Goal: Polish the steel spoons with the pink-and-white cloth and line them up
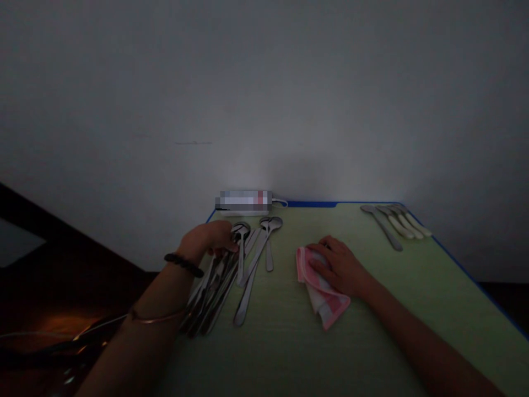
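My left hand (212,237) is over the far end of a pile of metal cutlery (215,298), with its fingers closed at the neck of a spoon (241,256). Its curled fingers are partly hidden. Beside that spoon, more spoons (264,242) lie with their bowls toward the wall and their handles crossing. Farther right, my right hand (339,267) has its fingers closed on a folded pink-and-white cloth (326,303), which rests on the table.
The pale green table (289,353) has a blue edge and stands against a grey wall (264,99). A white box-like object (243,203) with a cord sits at the back. At the far right lie a metal spoon (384,229) and several white-handled utensils (407,225). Dark cables (61,353) show at lower left.
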{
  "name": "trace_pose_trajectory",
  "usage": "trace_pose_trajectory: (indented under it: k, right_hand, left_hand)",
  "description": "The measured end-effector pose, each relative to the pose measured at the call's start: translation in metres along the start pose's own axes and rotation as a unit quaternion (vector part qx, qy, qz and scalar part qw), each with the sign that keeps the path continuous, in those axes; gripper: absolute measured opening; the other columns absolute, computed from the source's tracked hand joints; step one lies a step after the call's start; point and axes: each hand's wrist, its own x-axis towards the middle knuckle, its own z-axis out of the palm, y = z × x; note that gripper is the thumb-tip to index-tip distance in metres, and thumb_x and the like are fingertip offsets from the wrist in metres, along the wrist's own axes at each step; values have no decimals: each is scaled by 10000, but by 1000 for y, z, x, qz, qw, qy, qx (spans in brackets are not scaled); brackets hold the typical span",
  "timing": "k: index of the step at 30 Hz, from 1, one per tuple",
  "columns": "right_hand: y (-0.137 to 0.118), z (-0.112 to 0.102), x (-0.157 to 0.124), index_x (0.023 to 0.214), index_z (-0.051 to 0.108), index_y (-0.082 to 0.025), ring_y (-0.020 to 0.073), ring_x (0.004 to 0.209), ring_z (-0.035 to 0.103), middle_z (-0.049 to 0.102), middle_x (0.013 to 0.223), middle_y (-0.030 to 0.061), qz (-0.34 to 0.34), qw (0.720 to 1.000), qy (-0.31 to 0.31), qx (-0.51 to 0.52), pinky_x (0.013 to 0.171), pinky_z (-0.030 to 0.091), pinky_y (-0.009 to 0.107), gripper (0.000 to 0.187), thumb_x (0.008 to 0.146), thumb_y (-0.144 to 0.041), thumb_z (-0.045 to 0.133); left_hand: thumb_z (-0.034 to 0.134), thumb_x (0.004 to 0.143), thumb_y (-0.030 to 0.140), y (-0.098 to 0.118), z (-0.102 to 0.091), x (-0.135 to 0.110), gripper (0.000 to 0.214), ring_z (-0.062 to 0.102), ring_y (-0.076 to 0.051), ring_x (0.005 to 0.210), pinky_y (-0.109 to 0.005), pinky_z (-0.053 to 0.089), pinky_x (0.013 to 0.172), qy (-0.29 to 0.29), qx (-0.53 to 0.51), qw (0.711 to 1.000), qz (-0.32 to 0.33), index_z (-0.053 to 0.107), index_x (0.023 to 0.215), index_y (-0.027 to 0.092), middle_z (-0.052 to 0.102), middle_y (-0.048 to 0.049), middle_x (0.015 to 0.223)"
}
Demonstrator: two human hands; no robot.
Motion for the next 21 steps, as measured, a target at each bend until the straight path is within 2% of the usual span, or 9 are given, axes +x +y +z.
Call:
trace_pose_trajectory:
  k: [7, 14, 16, 19, 21]
  right_hand:
    - [0, 0, 0, 1214, 502, -241, 211, 931, 492, 513, 1031, 99, 7, 1000, 0, -3, 837, 392, 386, 405, 881, -433, 371]
    - [2, 2, 1, 1199, 514, -235, 213, 923, 504, 519, 1016, 99, 0, 1000, 0, -2, 828, 404, 391, 399, 874, -430, 391]
    - [4, 4, 2, 1174, 527, -232, 208, 914, 512, 513, 1026, 96, 13, 1000, 25, -2, 817, 418, 378, 390, 855, -434, 430]
    - [4, 2, 0, 1081, 565, -199, 189, 881, 522, 511, 1029, 102, 60, 992, 113, -2, 785, 435, 336, 319, 852, -391, 455]
    - [0, -3, -5, 992, 584, -183, 170, 824, 531, 547, 945, 90, 59, 990, 129, 10, 749, 436, 308, 264, 867, -360, 433]
  left_hand:
    - [585, 681, 466, 3, -8, -5, 345, 603, -169, 546, -245, 478, 489, 16, -24, 997, 67, 602, 648, 124, 659, -103, 663]
    - [551, 720, 470, 23, -10, -15, 331, 600, -161, 604, -228, 470, 521, 12, -63, 984, 168, 606, 674, 147, 645, -52, 657]
    - [520, 754, 449, 31, -7, -18, 309, 607, -159, 627, -220, 470, 528, 1, -75, 977, 197, 612, 703, 158, 653, -44, 676]
    - [477, 789, 426, 44, -2, -24, 306, 613, -160, 636, -216, 471, 524, -16, -86, 969, 232, 622, 724, 165, 654, -34, 688]
    - [470, 796, 424, 53, 1, -29, 311, 604, -152, 619, -211, 467, 514, -20, -91, 964, 249, 617, 715, 163, 646, -28, 693]
